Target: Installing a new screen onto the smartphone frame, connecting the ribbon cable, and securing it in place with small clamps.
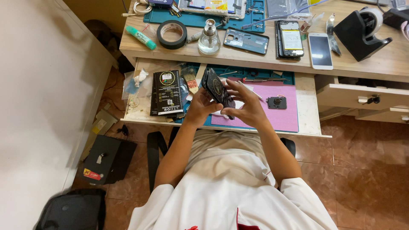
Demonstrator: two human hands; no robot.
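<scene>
A person in a white shirt, seated at a cluttered repair desk, holds an opened black smartphone (pixel 218 88) tilted above a pulled-out drawer. The left hand (pixel 200 107) is wrapped around the phone's lower left edge, while the right hand (pixel 247 106) grips its right side, fingers (pixel 232 85) curled over the exposed back (both hands are clamped on the device, close together). Beneath them lies a pink work mat (pixel 281 115) on a teal mat, with a small dark component (pixel 277 102) resting on the pink surface just to the right of the hands. Left of the hands in the drawer sits a stack of flat black packages (pixel 167 92) beside a crumpled clear bag (pixel 138 81).

On the wooden desktop (pixel 383 64) above, well apart from the hands, stand a roll of black tape (pixel 171 34), a green marker (pixel 141 37), a glass dispenser bottle (pixel 209 38), a teal phone frame (pixel 246 41), an open phone showing its battery (pixel 290 39), a white smartphone (pixel 320 51) and a black tape dispenser (pixel 362 27). A black bag (pixel 72 211) lies on the tiled floor at lower left.
</scene>
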